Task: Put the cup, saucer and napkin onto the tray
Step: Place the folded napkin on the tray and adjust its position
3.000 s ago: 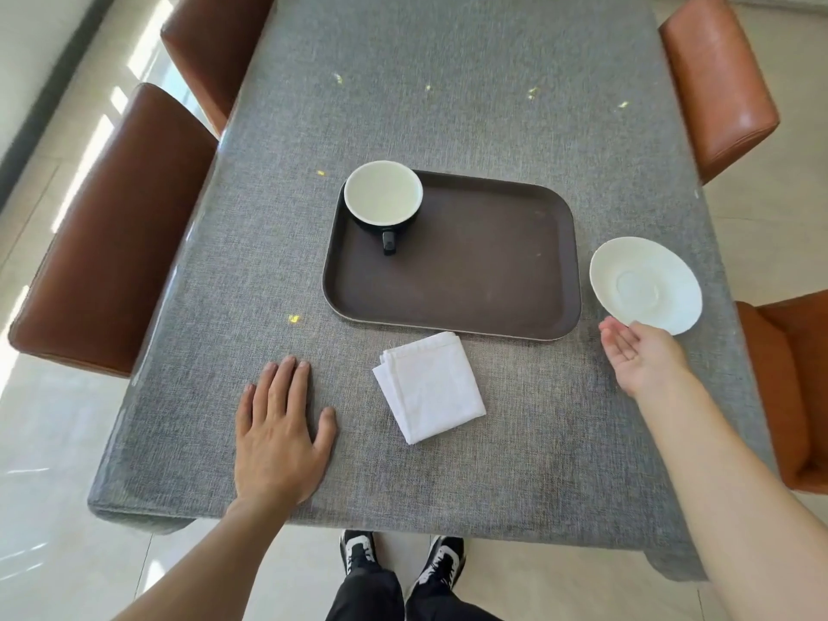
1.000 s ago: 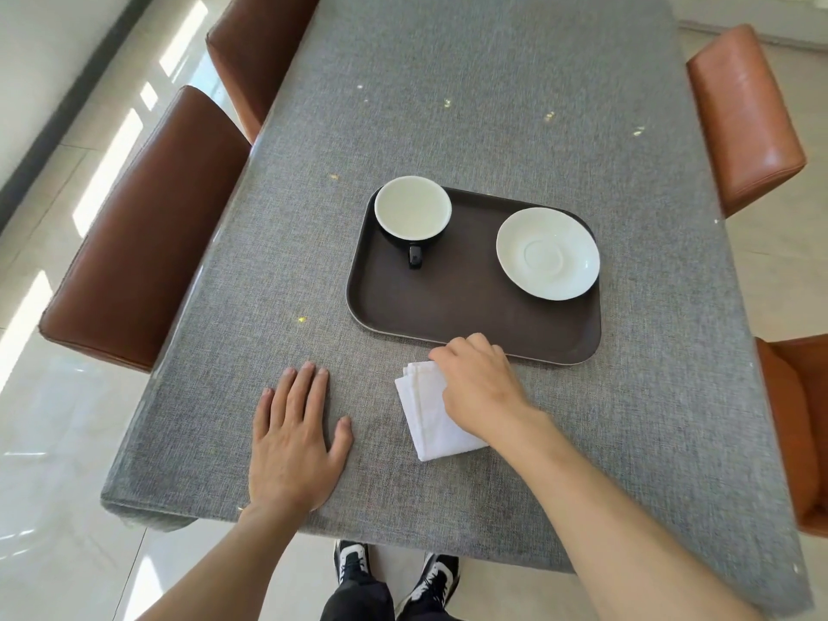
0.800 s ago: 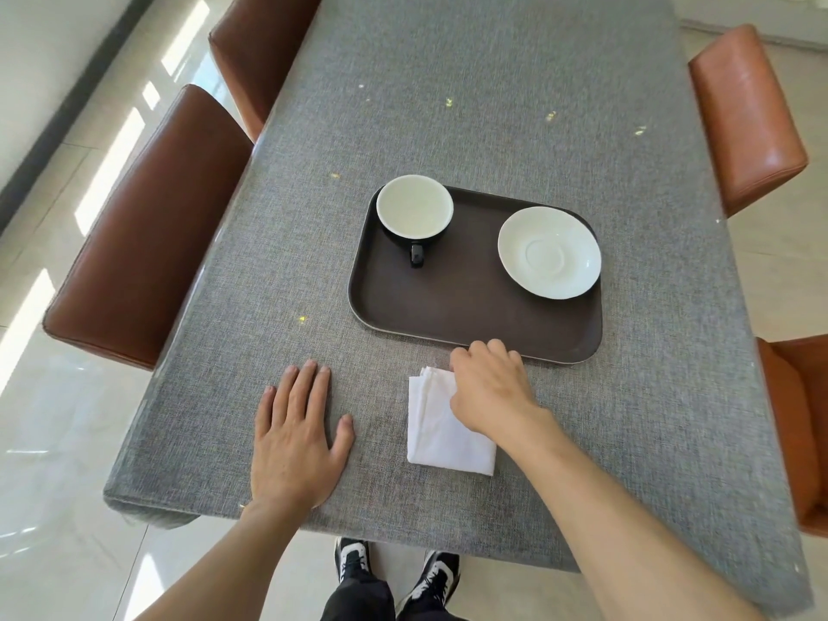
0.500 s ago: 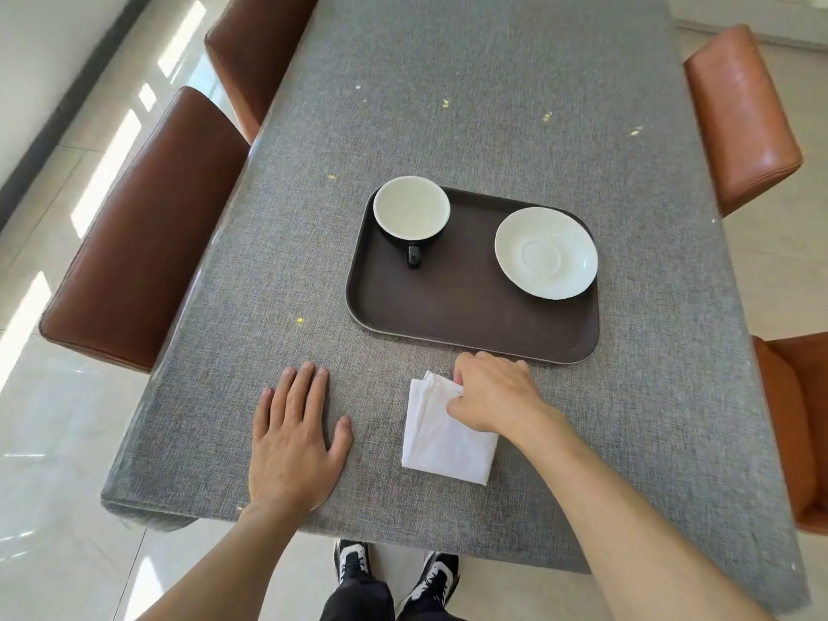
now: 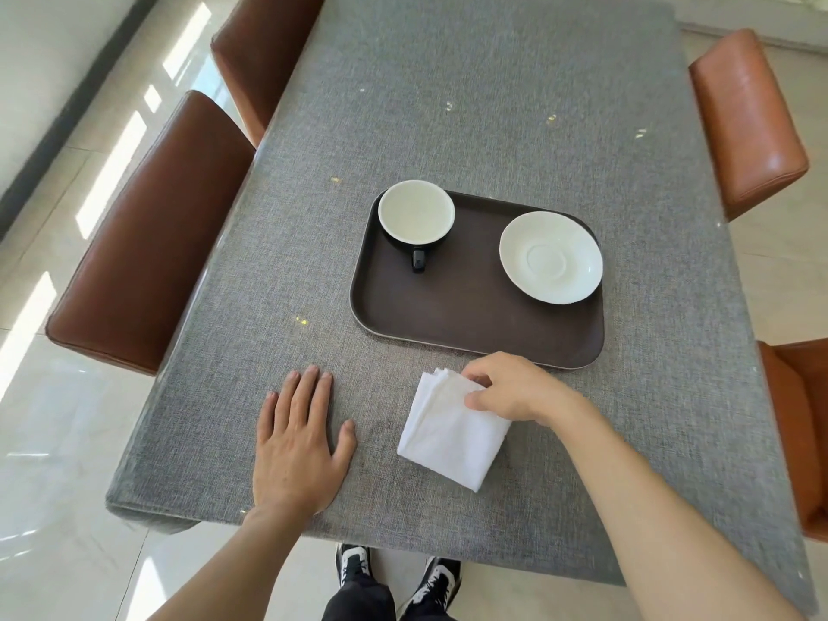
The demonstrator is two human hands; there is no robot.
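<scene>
Fingers (image 5: 476,400) pinch the soft napkin (image 5: 450,434).
The right hand (image 5: 515,392) holds its far corner, thumb and fingers together on it; it looks light and floppy, lying on the table (image 5: 493,105) just beside the tray (image 5: 470,324). The left hand (image 5: 298,445) lies flat, fingers apart.

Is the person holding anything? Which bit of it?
The right hand pinches the napkin at its far right edge, near the tray. The left hand lies flat, holding nothing.

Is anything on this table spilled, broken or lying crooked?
Nothing is spilled or broken. The cup and saucer sit apart on the tray. Only the napkin lies crooked on the table, pinched by the right hand.
</scene>
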